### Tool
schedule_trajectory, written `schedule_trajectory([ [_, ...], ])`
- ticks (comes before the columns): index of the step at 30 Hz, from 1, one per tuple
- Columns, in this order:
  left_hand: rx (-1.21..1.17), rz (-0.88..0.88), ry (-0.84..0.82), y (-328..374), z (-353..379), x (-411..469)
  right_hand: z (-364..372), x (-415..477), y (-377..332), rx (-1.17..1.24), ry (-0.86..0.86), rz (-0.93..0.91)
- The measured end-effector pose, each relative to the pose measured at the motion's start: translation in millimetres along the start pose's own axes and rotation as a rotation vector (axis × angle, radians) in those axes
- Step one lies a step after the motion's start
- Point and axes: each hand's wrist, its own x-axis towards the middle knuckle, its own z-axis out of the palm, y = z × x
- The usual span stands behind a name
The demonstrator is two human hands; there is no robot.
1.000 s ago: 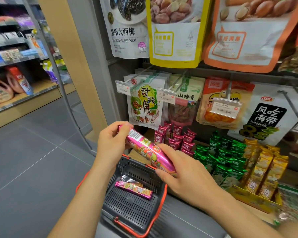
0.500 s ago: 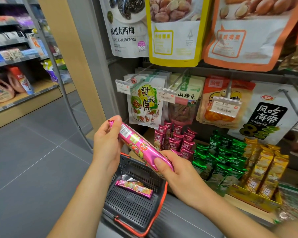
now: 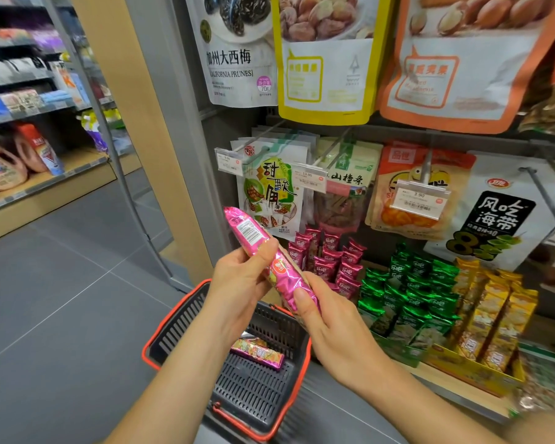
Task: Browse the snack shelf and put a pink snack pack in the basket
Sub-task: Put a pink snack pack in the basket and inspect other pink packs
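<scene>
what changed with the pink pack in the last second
The pink snack pack rose and tipped more upright, its barcode end sticking out above the left hand, whose grip slid toward the middle. The right hand keeps its lower end. The basket and the second pink pack in it stayed put.

PLACE: shop, snack aisle | CENTRE AND RIGHT: snack bags (image 3: 271, 193) hung on pegs, a price tag (image 3: 418, 200) at each peg end | LOWER RIGHT: display boxes (image 3: 487, 374) holding small packs in rows | UPPER LEFT: stocked shelves (image 3: 23, 113) with label strips | BOTTOM CENTRE: shopping basket (image 3: 186, 328) | LEFT: grey tiled floor (image 3: 61, 299)
</scene>
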Motion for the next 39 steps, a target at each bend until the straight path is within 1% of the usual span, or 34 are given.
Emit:
schedule_trajectory([
  [3, 0.089, -0.02, -0.04, -5, 1, -2, -6, 5, 1, -0.015, -0.102, 0.048],
  [5, 0.251, -0.009, -0.109, -3, -4, -2, -15, 11, 3, 0.004, -0.163, 0.09],
  [6, 0.346, -0.011, -0.175, -3, -5, -3, -20, 15, 1, 0.047, -0.163, 0.113],
  [8, 0.483, -0.049, -0.329, -8, -5, -7, -29, 22, -3, 0.225, -0.113, 0.145],
  [10, 0.528, -0.091, -0.414, -17, 0, -11, -34, 25, -5, 0.405, -0.056, 0.193],
  [13, 0.501, -0.102, -0.427, -24, 8, -12, -35, 24, -4, 0.437, 0.109, 0.245],
  [15, 0.491, -0.107, -0.421, -27, 12, -10, -36, 23, -3, 0.505, 0.18, 0.298],
  [18, 0.577, -0.162, -0.428, -34, 11, -9, -49, 25, 2, 0.647, 0.329, 0.373],
  [21, 0.716, -0.213, -0.448, -36, 7, -11, -66, 27, 9, 0.728, 0.472, 0.48],
  [24, 0.838, -0.238, -0.451, -30, 1, -9, -71, 26, 18, 0.775, 0.522, 0.544],
  [26, 0.842, -0.265, -0.463, -26, -3, -7, -70, 26, 21, 0.802, 0.535, 0.57],
  [29, 0.828, -0.314, -0.567, -20, -8, -9, -73, 25, 23, 0.833, 0.559, 0.598],
  [31, 0.803, -0.338, -0.602, -16, -10, -10, -74, 25, 24, 0.843, 0.564, 0.611],
  [33, 0.775, -0.304, -0.58, -11, -14, -9, -77, 24, 24, 0.851, 0.564, 0.609],
  [36, 0.828, -0.155, -0.488, -2, -19, -7, -86, 25, 25, 0.858, 0.552, 0.595],
  [39, 0.957, -0.001, -0.428, 6, -27, -9, -94, 23, 27, 0.781, 0.441, 0.659],
])
